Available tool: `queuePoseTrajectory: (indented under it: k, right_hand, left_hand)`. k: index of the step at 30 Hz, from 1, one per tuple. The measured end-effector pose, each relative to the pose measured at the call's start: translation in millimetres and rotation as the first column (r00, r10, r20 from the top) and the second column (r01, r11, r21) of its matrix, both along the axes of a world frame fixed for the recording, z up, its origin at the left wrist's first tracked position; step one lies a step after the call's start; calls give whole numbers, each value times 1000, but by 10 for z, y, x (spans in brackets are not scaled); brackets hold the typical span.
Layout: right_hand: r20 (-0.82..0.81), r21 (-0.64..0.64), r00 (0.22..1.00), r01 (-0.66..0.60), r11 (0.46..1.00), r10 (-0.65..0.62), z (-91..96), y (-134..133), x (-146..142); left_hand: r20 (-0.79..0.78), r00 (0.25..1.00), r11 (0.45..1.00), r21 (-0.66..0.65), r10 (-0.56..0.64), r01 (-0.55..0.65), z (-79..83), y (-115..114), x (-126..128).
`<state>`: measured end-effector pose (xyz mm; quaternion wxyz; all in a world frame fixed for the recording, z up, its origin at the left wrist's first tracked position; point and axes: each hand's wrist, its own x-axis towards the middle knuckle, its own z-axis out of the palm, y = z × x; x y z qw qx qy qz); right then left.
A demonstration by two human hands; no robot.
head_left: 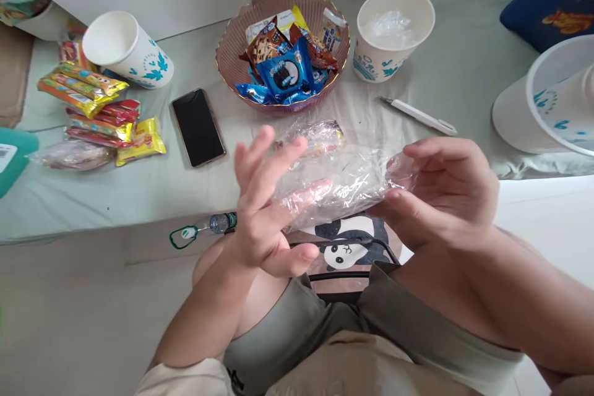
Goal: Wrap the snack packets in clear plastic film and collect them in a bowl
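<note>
The bag [357, 179] is nearer me than the bowl [232, 49]. My right fingers [440, 148] pinch one end of it. My left fingers [273, 173] are spread wide at its other end, one touching it.

Pale cloth [139, 195] — pink bowl [232, 43], phone [198, 128], cups [146, 62]

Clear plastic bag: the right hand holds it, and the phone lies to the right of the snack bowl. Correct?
Not quite: the head view shows the phone to the left of the snack bowl. The right hand does hold the clear plastic bag.
</note>
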<state>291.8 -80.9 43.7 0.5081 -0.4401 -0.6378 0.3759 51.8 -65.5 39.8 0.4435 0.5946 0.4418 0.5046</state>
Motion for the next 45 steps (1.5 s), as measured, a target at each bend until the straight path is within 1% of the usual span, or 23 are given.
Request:
queuePoseTrajectory:
  k: [2,5,7,9,11,14,16,18,20,22,24,26,28,29,30,32,33,35,37,39,42,43,45]
  right_hand:
    - [-8,53,1000,6,999,-6,-48,11,-17]
    - [-26,107,996,87,990,-84,-110,70,-39]
    - [-40,74,995,91,993,-88,-143,127,-51]
    - [-77,-26,997,23,999,-25,-171,177,-64]
    - [-115,-166,991,-82,983,63,-190,212,-83]
    - [-177,-399,976,-187,898,124,-190,246,-124]
    - [-225,-496,971,-186,849,81,-175,273,-149]
    - [-246,-520,969,-133,844,1,-161,307,-165]
    - [-253,-521,965,-73,850,-72,-155,339,-170]
    - [-283,-525,952,-54,849,-114,-158,360,-171]
    - [-332,-523,935,-75,849,-121,-161,362,-171]
    - [-354,-509,929,-97,855,-105,-156,347,-170]
    - [-343,-511,937,-131,849,-62,-140,326,-165]
    - [-330,-527,943,-157,835,-31,-132,316,-160]
    - [-319,-550,948,-190,813,5,-127,310,-152]
    - [-302,-591,951,-236,771,60,-130,312,-132]
    - [-295,-598,953,-235,766,62,-138,320,-122]
    - [-296,-573,955,-187,798,12,-155,341,-107]
    - [-313,-528,948,-123,840,-58,-156,358,-105]
    - [-326,-487,942,-95,868,-80,-134,363,-109]
    - [-295,-436,955,-114,893,-22,-93,351,-99]
    - [-269,-418,963,-133,899,18,-90,348,-88]
    - [-157,-378,982,-154,913,100,-109,349,-56]
  left_hand:
    - [-3,1000,998,56,-5,5,-43,9,18]
    - [25,999,990,135,-43,39,-145,28,30]
    - [99,990,979,188,-101,82,-225,49,28]
    - [186,971,976,181,-152,118,-291,81,21]
    - [235,961,988,85,-147,131,-334,120,18]
    - [221,974,990,-123,-38,66,-372,187,28]
    - [208,976,976,-218,67,-20,-397,233,41]
    - [209,963,956,-274,169,-108,-417,273,51]
    - [259,939,942,-305,226,-143,-414,305,54]
    - [342,916,938,-334,211,-92,-379,324,56]
    - [396,910,924,-380,124,40,-324,327,67]
    - [399,917,861,-463,-7,208,-272,317,94]
    - [369,924,783,-544,-102,304,-244,299,126]
    - [345,931,763,-569,-118,307,-241,289,137]
    - [313,943,763,-581,-112,283,-242,280,142]
    - [257,962,785,-576,-87,225,-250,267,127]
    - [249,965,793,-568,-87,218,-250,263,109]
    - [281,953,796,-549,-110,253,-235,261,62]
    - [363,922,791,-521,-135,321,-199,268,20]
    - [443,888,796,-490,-124,355,-159,286,1]
    - [510,856,812,-463,-84,355,-140,332,0]
    - [505,860,817,-463,-74,342,-153,348,0]
    - [428,901,838,-465,-70,286,-208,374,-12]
